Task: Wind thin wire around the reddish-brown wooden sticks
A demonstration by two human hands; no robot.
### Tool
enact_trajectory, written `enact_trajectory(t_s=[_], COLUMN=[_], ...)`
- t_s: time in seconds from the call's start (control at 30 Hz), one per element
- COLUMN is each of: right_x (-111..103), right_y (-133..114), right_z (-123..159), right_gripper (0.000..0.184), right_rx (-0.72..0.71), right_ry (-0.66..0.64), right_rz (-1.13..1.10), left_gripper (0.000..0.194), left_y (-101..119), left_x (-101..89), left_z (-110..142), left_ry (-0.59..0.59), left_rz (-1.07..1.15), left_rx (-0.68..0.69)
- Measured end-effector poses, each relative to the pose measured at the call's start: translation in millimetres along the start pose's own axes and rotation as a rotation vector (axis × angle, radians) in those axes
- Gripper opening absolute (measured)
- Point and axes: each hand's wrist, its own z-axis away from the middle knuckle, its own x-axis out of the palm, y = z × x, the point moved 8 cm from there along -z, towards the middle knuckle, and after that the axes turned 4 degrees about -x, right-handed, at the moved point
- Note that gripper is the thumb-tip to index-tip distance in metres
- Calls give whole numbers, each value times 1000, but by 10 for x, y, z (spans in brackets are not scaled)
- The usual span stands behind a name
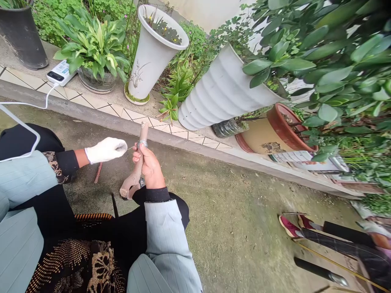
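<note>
My right hand (pixel 150 166), bare, is closed round a pale, smooth wooden branch (pixel 134 176) held upright in front of my knees. Silvery wire (pixel 142 143) is wound in several turns about the branch, just above my right thumb and fingers. My left hand (pixel 105 150) wears a white knitted glove and is closed in a pinch. A thin wire end runs from its fingertips to the coil on the branch. The lower end of the branch is thicker and has a fork or knob near my right knee.
A tiled ledge (pixel 113 110) runs along the front with a white tall pot (pixel 152 53), a ribbed grey pot (pixel 220 89) and a white power bank (pixel 62 73) with a cable. A brown stick (pixel 98 173) lies on the concrete ground. Another person's red shoes (pixel 288 226) are at right.
</note>
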Motion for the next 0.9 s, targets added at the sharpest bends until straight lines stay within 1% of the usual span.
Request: enact_trajectory(t_s=[0.1,0.23,0.3,0.37,0.43,0.53,0.67,0.8,0.9], right_x=[-46,-36,-31,-21,-14,-24,-28,22,68], right_y=[4,-29,-55,-65,-65,-68,-54,-25,-15], right_z=[-31,-29,-10,8,16,7,-15,-13,-3], right_gripper=[23,29,32,33,33,34,36,34,31], right_rx=[-16,-39,-54,-57,-59,-81,-111,-133,-157], right_ry=[58,41,33,25,25,50,74,56,35], right_rz=[0,2,13,35,59,82,102,150,233], left_gripper=[26,29,33,35,36,35,36,33,27], left_y=[6,-86,-110,-111,-119,-137,-101,-118,-94], left_x=[3,36,54,66,61,27,0,-35,-35], left_z=[12,15,8,0,-2,7,18,0,-41], left_ry=[24,40,35,21,25,63,83,114,112], left_rz=[83,353,480,539,507,368,170,-28,-125], left_rx=[3,-77,-90,-88,-102,-131,-98,-108,-44])
